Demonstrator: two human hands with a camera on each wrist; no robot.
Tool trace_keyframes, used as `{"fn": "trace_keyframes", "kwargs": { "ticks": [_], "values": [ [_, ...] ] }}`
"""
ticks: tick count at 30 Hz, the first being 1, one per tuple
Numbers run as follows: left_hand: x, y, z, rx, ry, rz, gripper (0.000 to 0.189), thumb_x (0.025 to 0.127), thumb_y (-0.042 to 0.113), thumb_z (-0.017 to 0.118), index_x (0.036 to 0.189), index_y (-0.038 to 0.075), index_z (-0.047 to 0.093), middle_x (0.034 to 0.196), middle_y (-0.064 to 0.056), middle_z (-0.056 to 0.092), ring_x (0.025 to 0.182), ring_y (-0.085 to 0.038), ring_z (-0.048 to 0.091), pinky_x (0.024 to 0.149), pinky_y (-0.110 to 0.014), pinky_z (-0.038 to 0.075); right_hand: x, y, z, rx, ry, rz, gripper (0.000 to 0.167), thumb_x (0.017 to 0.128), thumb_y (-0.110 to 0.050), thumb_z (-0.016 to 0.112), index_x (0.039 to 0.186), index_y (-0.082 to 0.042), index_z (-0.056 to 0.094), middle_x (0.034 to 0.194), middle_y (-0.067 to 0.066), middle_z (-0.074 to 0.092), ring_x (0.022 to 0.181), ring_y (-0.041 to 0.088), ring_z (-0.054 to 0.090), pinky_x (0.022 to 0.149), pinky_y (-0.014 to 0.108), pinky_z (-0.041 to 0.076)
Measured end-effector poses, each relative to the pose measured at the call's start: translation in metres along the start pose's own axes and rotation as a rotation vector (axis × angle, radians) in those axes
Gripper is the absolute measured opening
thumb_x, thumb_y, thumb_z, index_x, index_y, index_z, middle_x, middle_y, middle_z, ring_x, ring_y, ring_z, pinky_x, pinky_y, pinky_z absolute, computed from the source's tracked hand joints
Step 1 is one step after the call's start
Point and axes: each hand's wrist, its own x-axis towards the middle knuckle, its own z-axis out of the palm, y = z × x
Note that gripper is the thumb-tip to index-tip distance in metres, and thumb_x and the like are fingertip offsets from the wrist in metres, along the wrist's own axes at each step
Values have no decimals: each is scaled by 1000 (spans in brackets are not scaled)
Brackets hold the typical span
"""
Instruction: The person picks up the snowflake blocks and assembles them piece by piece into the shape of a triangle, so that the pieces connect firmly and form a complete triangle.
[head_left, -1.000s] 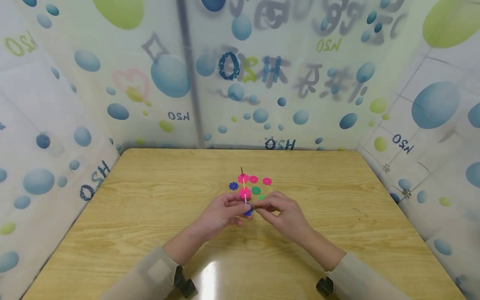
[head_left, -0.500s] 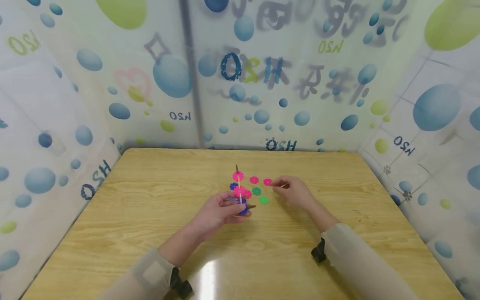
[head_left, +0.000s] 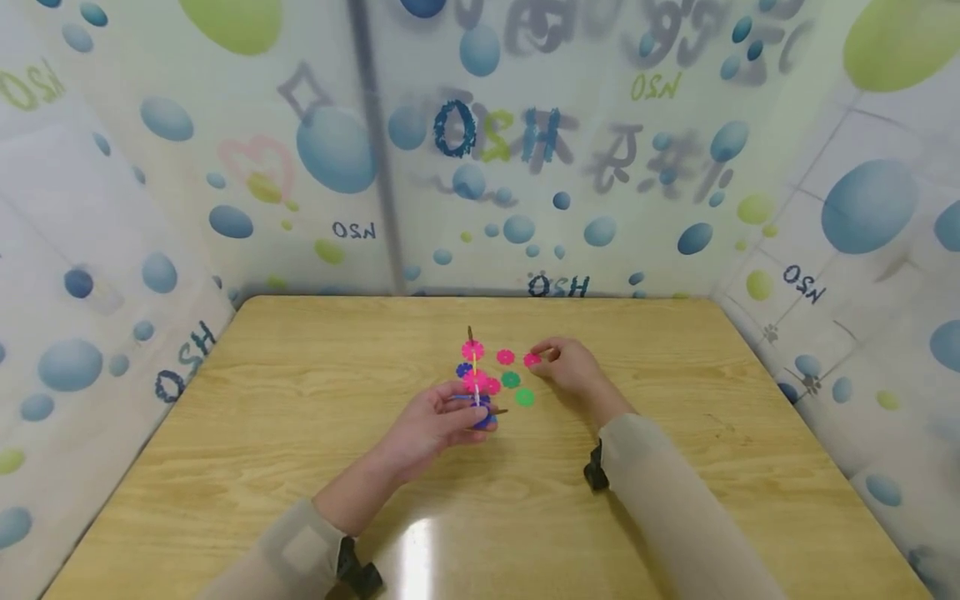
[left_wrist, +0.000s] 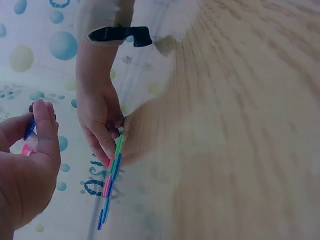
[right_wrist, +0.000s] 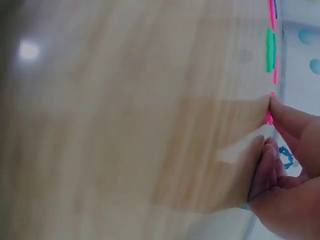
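Observation:
My left hand (head_left: 431, 425) pinches a blue flower-shaped disc (head_left: 479, 414) between thumb and fingers, over the middle of the table. Rising beyond it is a thin yellow-and-white strip (head_left: 475, 365) with a brown tip, lined up with two pink notched discs. Another brown tip (head_left: 502, 411) sticks out to the right of the fingers. The left wrist view also has the blue disc (left_wrist: 30, 128) at the fingertips. My right hand (head_left: 572, 367) is at the rightmost pink disc (head_left: 531, 360), finger and thumb at its edge; the right wrist view places this pink disc (right_wrist: 269, 118) beside a fingertip.
Loose notched discs lie flat between the hands: a pink one (head_left: 506, 357), a dark green one (head_left: 511, 380), a light green one (head_left: 525, 397), and a blue one (head_left: 464, 370) partly behind the held pieces. The wooden table (head_left: 337, 350) meets a patterned wall at the back.
My right hand has left the brown tip near my left hand and moved right and away to the far pink disc. My left hand has shifted slightly left with its pieces.

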Motion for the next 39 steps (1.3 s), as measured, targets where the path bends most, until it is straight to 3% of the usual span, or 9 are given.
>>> {"fn": "trace_keyframes", "kwargs": {
  "ticks": [6, 12, 20, 27, 33, 39],
  "values": [
    [-1, 0, 1, -19, 10, 13, 44, 106, 0, 68, 146, -7, 51, 124, -14, 82, 106, -23, 83, 92, -31, 68, -6, 4, -8, -5, -6, -4, 28, 104, -22, 78, 125, -8, 68, 129, 18, 70, 117, 34, 66, 103, 48, 57],
    [-1, -1, 1, -16, 12, 12, 43, 106, 1, 69, 145, -6, 52, 120, -15, 83, 105, -24, 83, 92, -31, 68, -27, 14, -17, 181, -15, -42, 23, 105, -14, 76, 124, -2, 72, 113, 15, 78, 98, 21, 74, 85, 32, 64],
    [-1, 0, 4, -2, 17, -3, 54, 106, -1, 68, 153, -11, 44, 125, -21, 80, 102, -23, 83, 95, -33, 68, -86, -10, -8, 436, -126, -146, 28, 105, -18, 76, 129, -3, 76, 111, 9, 80, 99, 23, 77, 96, 44, 68],
    [0, -3, 2, 16, -10, 15, 51, 106, -1, 69, 151, -8, 47, 130, -27, 76, 105, -24, 83, 97, -35, 68, -114, -26, 1, 495, -153, -186, 28, 105, -19, 76, 129, -3, 77, 105, 4, 80, 97, 19, 75, 92, 39, 69],
    [-1, -4, 2, 16, -21, 17, 54, 105, 0, 70, 153, -9, 46, 135, -32, 73, 108, -25, 83, 99, -36, 67, -120, -28, 3, 499, -146, -201, 28, 104, -17, 77, 128, -1, 78, 102, 2, 79, 94, 16, 75, 89, 35, 68],
    [0, -4, 3, 31, -23, 4, 56, 106, 1, 70, 154, -11, 44, 138, -34, 70, 112, -27, 82, 101, -37, 66, -123, -31, 6, 455, -152, -223, 30, 104, -19, 77, 128, 0, 79, 108, 7, 82, 95, 18, 76, 92, 43, 68]
  ]
}}
